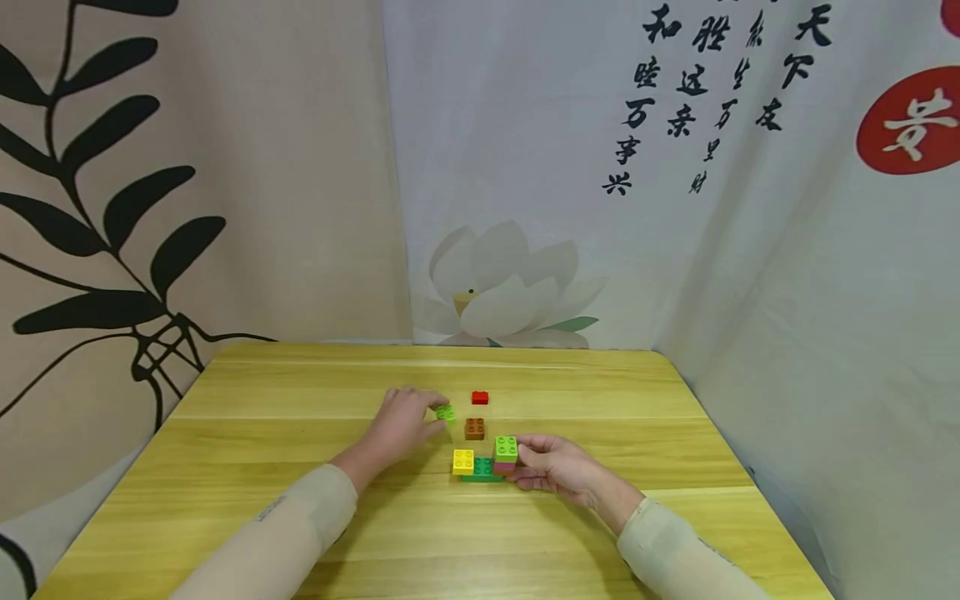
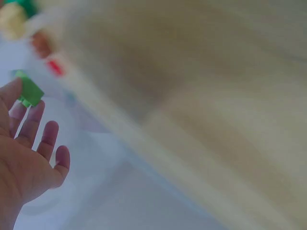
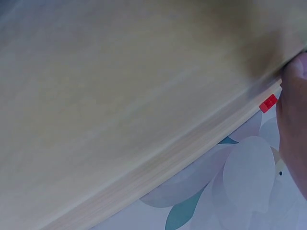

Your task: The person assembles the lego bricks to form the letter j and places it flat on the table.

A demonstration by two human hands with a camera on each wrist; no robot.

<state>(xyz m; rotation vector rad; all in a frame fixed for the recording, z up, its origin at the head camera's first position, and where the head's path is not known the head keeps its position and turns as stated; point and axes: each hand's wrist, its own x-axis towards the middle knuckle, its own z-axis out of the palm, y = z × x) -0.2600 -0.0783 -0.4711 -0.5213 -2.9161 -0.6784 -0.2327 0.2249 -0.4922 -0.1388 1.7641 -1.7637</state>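
My left hand pinches a light green toy brick between thumb and fingertips. In the left wrist view that green brick sits at the fingertips, the other fingers spread. My right hand grips the right end of a small brick build. This build has a dark green base, a yellow brick at its left, and a light green brick over a reddish-pink brick at its right. In the right wrist view the hand shows only at the edge, its grip hidden.
Behind the build, a brown brick lies on the wooden table, with a red brick farther back. A printed curtain hangs behind the table's far edge and along its sides.
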